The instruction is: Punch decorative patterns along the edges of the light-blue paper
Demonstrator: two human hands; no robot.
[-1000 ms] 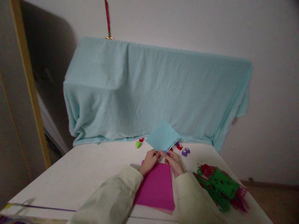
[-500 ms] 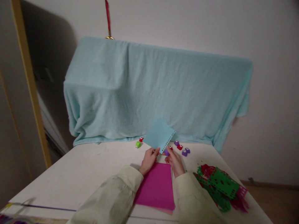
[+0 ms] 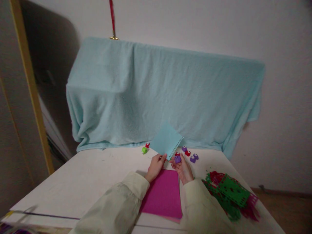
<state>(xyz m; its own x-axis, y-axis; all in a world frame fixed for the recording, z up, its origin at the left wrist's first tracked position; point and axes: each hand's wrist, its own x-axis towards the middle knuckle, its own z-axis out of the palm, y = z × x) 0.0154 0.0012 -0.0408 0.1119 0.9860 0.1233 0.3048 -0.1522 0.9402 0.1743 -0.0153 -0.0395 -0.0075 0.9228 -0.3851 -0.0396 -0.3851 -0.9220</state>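
Note:
My left hand (image 3: 156, 166) pinches the lower corner of a light blue sheet of paper (image 3: 165, 139). The sheet tilts up from the table, with a row of small punched holes along its right edge. In my right hand (image 3: 183, 169) is a small purple hole punch (image 3: 177, 159), just beside the sheet's holed corner and apart from it. Beneath my hands lies a stack of paper with a magenta sheet (image 3: 162, 195) on top. Close behind my right fingers sits a red hole punch (image 3: 177, 153), partly covered.
More small punches with eye shapes stand at the back: a green one (image 3: 144, 150), a red one (image 3: 147, 145), and red and purple ones (image 3: 193, 159) to the right. Holed green paper (image 3: 234, 190) lies on tangled strips at right. A pale blue cloth (image 3: 170, 91) hangs behind.
My right hand has turned and shifted slightly, bringing the purple hole punch a little right, away from the sheet's edge, and more into view. The left hand and blue sheet stay nearly still.

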